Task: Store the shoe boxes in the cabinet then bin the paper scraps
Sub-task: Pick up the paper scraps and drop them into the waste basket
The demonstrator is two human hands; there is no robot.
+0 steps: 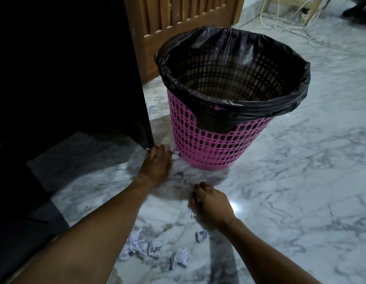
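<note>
Plainly, paper scraps [155, 247]: crumpled balls, likely light, soft and not slippery; pinch anywhere or scoop several; scattered on the marble floor [290, 181] close to the person
Left hand [156, 165]: fingers reach the far scrap [175, 155] at the bin's foot; cannot tell whether it grips
Right hand [210, 203]: fingers curled over the nearer scrap [191, 212]
Pink bin [208, 144]: black-lined, mouth unblocked, just beyond both hands
Dark cabinet [75, 78]: its corner crowds the left hand
</note>
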